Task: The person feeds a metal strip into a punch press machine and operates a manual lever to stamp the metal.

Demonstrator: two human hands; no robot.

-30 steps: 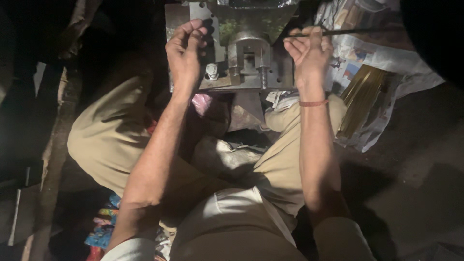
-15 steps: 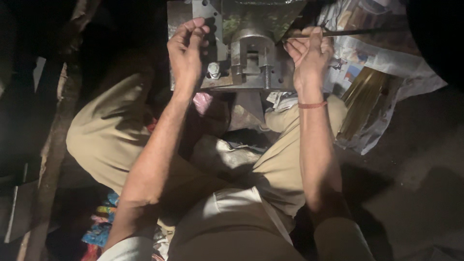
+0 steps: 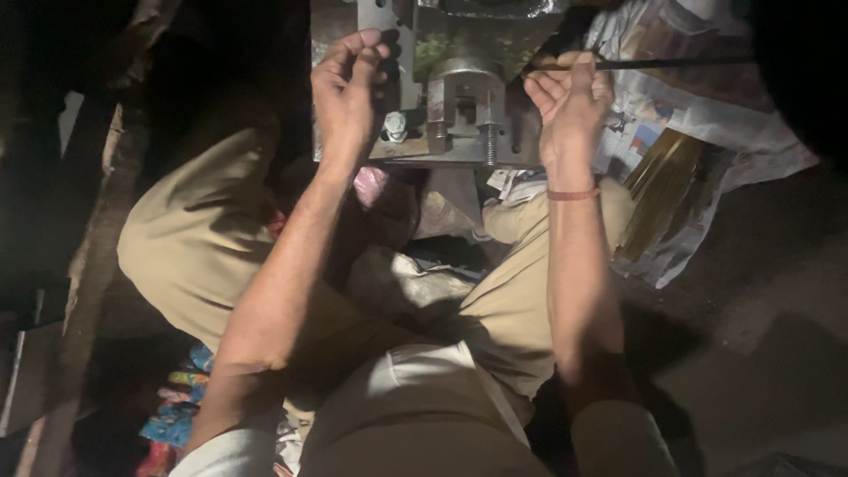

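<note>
Little had shifted since a moment before: left hand (image 3: 346,84) pinched the metal plate (image 3: 389,44) on the steel fixture (image 3: 464,106) by the knees, right hand (image 3: 570,97) fingers closed around a thin dark rod (image 3: 671,63), judged stiff, light, best gripped near its end.

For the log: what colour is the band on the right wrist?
Reddish-orange, a thin band just below the right hand; the head view shows it.

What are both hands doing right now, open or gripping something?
Left hand: fingers curled shut against the metal fixture; whether it holds anything cannot be told.
Right hand: closed on a thin dark rod.
</note>
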